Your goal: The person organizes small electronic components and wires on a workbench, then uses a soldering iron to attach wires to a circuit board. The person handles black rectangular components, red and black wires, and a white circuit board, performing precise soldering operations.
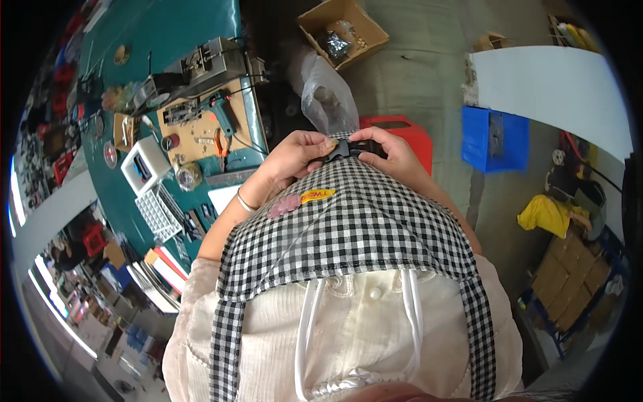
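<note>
At my waist, in front of a black-and-white checked apron [348, 221], both hands are at a black plastic buckle [341, 149]. My left hand [295, 155] pinches its left side between thumb and fingers. On the other side my right hand [395, 159] grips the buckle's right end, index finger above and thumb below. Whether the two halves are joined is hard to make out. A pink flower patch [285, 206] and a yellow label [317, 195] sit on the apron below my left hand.
To the left, a green-topped bench [194, 27] carries a glue gun [220, 112], orange-handled pliers [220, 143], a tape roll [188, 177] and a white box [145, 166]. Ahead are a cardboard box [370, 33], plastic bag [326, 94] and red stool [418, 144]. A blue bin [495, 141] and a person in yellow [546, 214] are at right.
</note>
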### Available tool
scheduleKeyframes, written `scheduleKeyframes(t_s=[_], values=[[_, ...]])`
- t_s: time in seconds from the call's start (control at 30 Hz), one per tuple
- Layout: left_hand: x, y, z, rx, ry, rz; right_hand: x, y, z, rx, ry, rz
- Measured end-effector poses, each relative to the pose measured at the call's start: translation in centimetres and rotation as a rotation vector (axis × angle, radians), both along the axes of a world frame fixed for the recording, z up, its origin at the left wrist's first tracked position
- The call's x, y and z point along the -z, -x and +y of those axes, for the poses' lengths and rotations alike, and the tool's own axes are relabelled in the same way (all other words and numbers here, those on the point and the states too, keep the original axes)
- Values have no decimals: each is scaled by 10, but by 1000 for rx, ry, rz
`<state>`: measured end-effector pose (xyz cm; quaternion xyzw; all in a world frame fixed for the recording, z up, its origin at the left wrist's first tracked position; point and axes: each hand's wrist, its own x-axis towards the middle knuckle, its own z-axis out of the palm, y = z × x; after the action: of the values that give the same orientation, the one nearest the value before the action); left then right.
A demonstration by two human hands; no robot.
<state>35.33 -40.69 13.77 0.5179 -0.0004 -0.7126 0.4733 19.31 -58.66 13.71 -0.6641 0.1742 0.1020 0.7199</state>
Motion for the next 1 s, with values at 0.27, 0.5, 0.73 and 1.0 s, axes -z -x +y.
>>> scheduleKeyframes(t_s=[0.27, 0.5, 0.73, 1.0], values=[[10, -11, 1, 135, 123, 50, -20, -15, 18, -114, 334, -56], [19, -1, -17, 31, 160, -12, -17, -13, 11, -60, 542, -97], [16, -8, -72, 88, 146, -63, -5, -3, -47, -41, 454, -149], [45, 22, -210, 197, 33, -430, 110, 8, -173, -182, 408, -354]])
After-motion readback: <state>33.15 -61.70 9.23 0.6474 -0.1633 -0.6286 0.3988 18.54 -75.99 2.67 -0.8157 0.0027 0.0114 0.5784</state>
